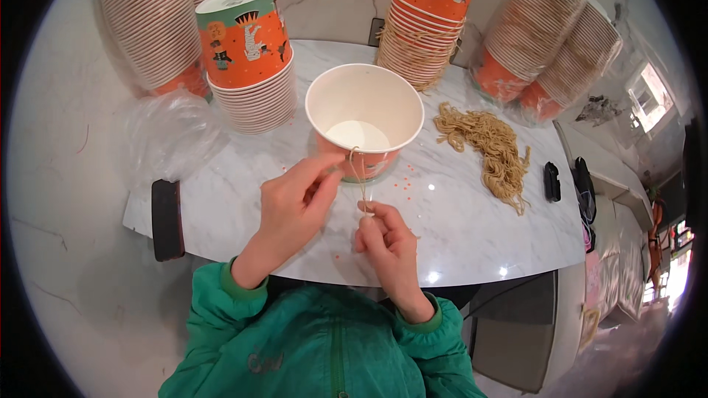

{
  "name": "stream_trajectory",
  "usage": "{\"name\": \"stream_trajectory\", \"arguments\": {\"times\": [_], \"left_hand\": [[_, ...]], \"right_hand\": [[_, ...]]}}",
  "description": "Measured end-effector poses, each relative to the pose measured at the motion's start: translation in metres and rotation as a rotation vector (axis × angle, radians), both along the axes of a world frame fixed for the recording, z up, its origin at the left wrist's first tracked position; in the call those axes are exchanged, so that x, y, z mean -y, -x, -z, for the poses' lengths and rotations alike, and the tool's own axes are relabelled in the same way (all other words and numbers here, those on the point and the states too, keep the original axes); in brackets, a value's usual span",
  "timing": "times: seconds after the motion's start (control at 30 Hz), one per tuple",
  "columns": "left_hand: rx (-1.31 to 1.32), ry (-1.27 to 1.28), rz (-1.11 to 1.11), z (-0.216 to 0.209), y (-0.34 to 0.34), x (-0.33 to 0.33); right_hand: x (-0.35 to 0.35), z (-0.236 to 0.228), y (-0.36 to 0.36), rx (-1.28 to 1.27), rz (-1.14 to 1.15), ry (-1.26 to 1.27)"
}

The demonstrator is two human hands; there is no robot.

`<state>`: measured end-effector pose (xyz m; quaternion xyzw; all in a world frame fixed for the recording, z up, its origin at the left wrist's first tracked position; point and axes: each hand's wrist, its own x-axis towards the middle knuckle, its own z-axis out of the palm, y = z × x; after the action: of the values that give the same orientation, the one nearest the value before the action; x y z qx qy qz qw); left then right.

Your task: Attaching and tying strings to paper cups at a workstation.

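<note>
An orange paper bucket point(365, 103) with a white inside stands upright in front of me, its mouth facing up. A thin tan cord point(362, 184) loops at its near side just below the rim and hangs down toward me. My left hand point(299, 195) is closed at the bucket's near side, its fingertips pinching at the top of the cord. Lower down, my right hand point(387, 239) pinches the cord between thumb and fingers, apart from the bucket. What lies inside the right hand's curled fingers is hidden.
A tangled bunch of tan cords point(490, 151) lies right of the bucket. Stacked buckets point(254, 96) stand left, another stack point(420, 37) with cords behind, and bagged stacks point(531, 29) far right. A clear plastic bag point(173, 133), black-and-brown block point(168, 220) and small black object point(552, 181) lie near the edges.
</note>
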<state>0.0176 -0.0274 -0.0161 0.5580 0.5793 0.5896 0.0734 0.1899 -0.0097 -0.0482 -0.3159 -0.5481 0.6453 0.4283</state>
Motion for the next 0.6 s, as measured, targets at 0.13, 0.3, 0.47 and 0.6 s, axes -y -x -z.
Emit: {"name": "stream_trajectory", "arguments": {"times": [0.13, 0.3, 0.47, 0.6], "left_hand": [[-0.438, -0.120, 0.070, 0.004, 0.014, 0.019], [-0.877, -0.285, 0.158, -0.006, 0.010, 0.013], [-0.998, -0.501, 0.156, -0.008, 0.019, -0.002], [-1.044, -0.632, 0.079, -0.012, 0.021, -0.018]], "right_hand": [[0.008, -0.002, -0.016, 0.186, -0.071, -0.130], [0.016, -0.016, -0.022, 0.242, -0.071, -0.312], [0.023, -0.032, -0.026, 0.294, -0.055, -0.368], [0.021, -0.033, -0.028, 0.306, -0.025, -0.438]]}}
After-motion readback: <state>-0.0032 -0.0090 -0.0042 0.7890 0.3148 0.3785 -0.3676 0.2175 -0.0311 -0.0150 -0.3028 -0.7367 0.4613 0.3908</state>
